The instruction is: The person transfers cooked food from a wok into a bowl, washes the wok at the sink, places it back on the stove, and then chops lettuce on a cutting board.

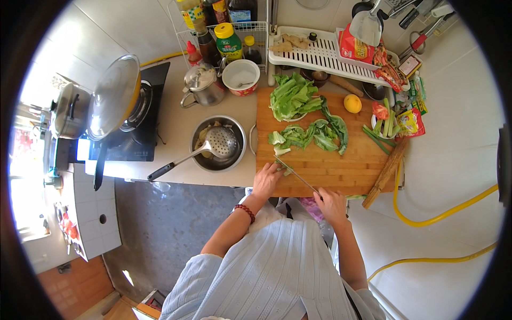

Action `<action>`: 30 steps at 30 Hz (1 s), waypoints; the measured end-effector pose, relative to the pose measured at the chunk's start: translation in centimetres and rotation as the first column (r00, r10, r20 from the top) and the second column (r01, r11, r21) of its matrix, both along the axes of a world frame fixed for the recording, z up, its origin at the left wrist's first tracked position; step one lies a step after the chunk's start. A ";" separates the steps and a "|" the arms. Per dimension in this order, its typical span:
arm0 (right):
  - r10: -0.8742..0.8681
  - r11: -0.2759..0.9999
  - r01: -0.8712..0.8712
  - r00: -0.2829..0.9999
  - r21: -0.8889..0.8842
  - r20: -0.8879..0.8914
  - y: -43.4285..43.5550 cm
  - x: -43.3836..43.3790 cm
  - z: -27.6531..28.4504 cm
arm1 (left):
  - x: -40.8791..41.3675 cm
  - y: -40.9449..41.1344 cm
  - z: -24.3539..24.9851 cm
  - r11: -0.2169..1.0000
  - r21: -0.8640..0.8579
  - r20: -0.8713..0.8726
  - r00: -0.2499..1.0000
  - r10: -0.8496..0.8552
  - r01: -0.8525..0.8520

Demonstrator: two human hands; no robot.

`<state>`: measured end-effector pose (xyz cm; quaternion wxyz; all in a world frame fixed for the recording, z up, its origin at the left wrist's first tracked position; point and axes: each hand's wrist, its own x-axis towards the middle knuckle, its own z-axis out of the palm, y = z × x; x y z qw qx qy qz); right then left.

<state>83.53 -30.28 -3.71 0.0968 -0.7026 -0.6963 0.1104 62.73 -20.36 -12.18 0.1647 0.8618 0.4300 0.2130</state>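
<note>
My right hand (332, 205) grips the handle of a kitchen knife (297, 174), its blade slanting up to the left over a wooden cutting board (320, 176). Against the board's front left part, my left hand (267, 180) presses on a small piece of green vegetable (287, 171) beside the blade. Just beyond lie a pale stem piece (282, 151) and a row of cut leafy greens (296, 136). A heap of lettuce leaves (294, 96) rests on a mostly hidden dish at the back. A yellow round fruit (352, 103) sits farther right.
Left of the board stands a steel bowl (240, 160) with a perforated skimmer (222, 142) across it. A lidded pan (114, 98) is on the stove (148, 120). A wooden stick (386, 174) lies over the board's right edge, near a bowl with celery-like stalks (387, 120).
</note>
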 end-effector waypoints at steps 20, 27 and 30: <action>0.058 0.989 -0.049 0.996 -0.136 0.062 1.3 -1.1 -3.6 | -0.5 0.1 -0.4 1.000 -0.013 -0.022 0.999 -0.027 0.027; -0.038 0.997 0.035 0.999 -0.062 -0.037 1.5 0.0 -3.6 | 0.0 0.0 -0.2 1.000 -0.004 -0.004 1.000 0.009 -0.009; -0.008 1.000 0.008 1.000 -0.012 0.004 1.0 -0.1 -2.5 | -0.1 0.1 -0.4 1.000 0.020 0.014 1.000 0.007 -0.008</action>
